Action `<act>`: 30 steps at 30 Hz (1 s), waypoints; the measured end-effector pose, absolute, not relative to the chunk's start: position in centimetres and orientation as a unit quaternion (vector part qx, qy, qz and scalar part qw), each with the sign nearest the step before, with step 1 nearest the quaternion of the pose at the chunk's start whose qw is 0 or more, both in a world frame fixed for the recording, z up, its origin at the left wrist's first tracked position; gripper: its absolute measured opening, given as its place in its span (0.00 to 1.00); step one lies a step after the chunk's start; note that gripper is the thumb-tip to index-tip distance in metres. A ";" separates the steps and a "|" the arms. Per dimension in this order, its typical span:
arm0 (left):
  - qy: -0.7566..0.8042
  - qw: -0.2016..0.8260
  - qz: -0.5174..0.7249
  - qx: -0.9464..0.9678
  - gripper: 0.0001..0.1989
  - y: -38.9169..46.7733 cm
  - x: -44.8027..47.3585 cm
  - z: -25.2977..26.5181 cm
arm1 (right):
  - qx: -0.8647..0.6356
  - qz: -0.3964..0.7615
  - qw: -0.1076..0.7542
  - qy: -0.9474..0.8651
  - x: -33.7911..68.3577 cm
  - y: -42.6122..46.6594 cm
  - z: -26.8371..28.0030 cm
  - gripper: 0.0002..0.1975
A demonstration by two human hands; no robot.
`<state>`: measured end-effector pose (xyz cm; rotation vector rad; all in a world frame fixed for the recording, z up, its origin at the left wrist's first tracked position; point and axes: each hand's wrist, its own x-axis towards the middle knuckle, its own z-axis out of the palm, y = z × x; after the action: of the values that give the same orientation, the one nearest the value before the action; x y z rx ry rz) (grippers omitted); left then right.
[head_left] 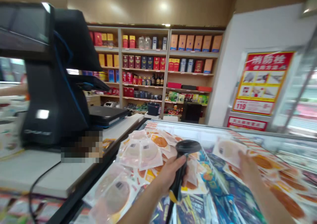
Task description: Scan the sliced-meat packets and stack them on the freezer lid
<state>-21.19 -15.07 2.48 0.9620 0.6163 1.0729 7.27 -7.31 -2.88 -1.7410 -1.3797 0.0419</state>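
Note:
My left hand (170, 173) is wrapped round the handle of a black barcode scanner (185, 148), its head uppermost and its cable running down. Below and around the scanner lie clear packets of flat round food (150, 151), several with small barcodes showing. At the right, my right hand (246, 166) grips the right edge of a pale packet (228, 150) with a dark label patch. The fingers there are somewhat blurred. Orange-brown round packets (287, 197) lie beside and under my right forearm, and blue packets (220, 181) fill the space between the hands.
A black checkout terminal (52, 95) stands on the white counter (37, 174) at left. Behind the glass-edged case rise shelves of boxes and bottles (143, 62). A red and yellow fire-hydrant notice (264, 82) hangs on the right wall. Part of another person's arm (12, 90) shows far left.

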 end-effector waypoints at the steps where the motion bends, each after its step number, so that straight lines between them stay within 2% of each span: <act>1: 0.287 0.699 0.483 0.443 0.15 -15.1 -21.3 2.6 | -0.691 0.068 0.496 -0.522 6.7 -6.7 -2.6 0.23; 4: 0.312 0.685 0.471 0.459 0.15 -14.9 -21.5 2.8 | -0.571 0.283 0.663 -0.392 5.8 -6.1 -2.2 0.17; 7: 0.327 0.676 0.450 0.483 0.15 -14.9 -21.6 2.7 | -0.503 0.372 0.706 -0.332 5.5 -6.9 -2.2 0.19; 14: 0.353 0.660 0.402 0.528 0.15 -15.1 -21.7 2.5 | -0.483 0.416 0.709 -0.301 6.1 -7.1 -1.9 0.21; 20: 0.351 0.651 0.388 0.550 0.16 -15.0 -21.6 2.1 | -0.496 0.429 0.706 -0.267 5.9 -7.7 -0.9 0.17; 24: 0.351 0.639 0.369 0.576 0.16 -15.0 -21.9 2.2 | -0.493 0.416 0.718 -0.259 5.9 -8.0 -0.5 0.12; 30: 0.367 0.628 0.342 0.595 0.16 -14.9 -22.2 2.5 | -0.513 0.385 0.713 -0.285 6.1 -8.4 0.2 0.14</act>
<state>-22.24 -14.92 2.52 1.3630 0.8414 0.7850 6.06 -8.44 0.20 -1.1362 -0.6321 0.8536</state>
